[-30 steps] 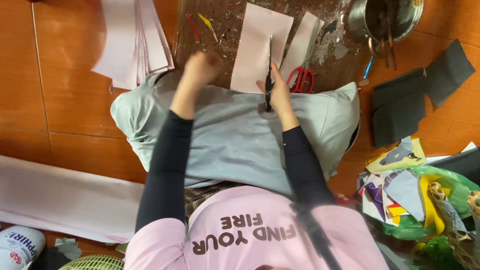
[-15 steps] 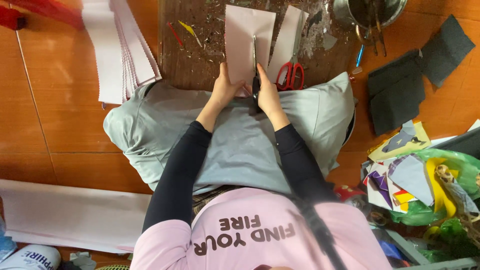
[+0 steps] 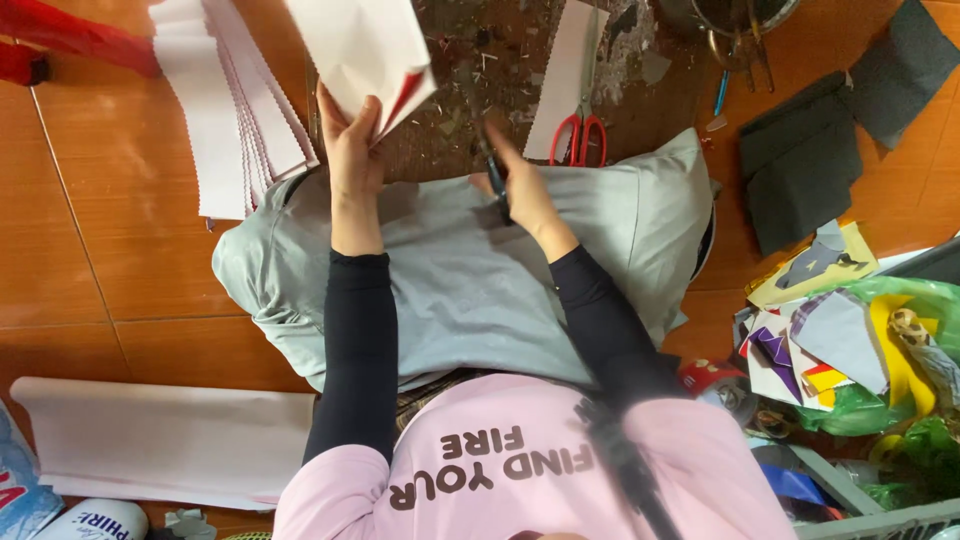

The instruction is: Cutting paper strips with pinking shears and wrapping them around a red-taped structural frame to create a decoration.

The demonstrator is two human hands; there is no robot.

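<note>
I see my left hand raised toward the upper middle of the frame, arm stretched forward, fingers clenched around the lower edge of a folded white sheet with a red inner face, held tilted above the littered brown board. My right hand sits just right of centre, wrist bent, gripping dark-handled scissors over the grey cushion. A stack of white strips lies upper left, and red-handled scissors rest beside another white strip.
</note>
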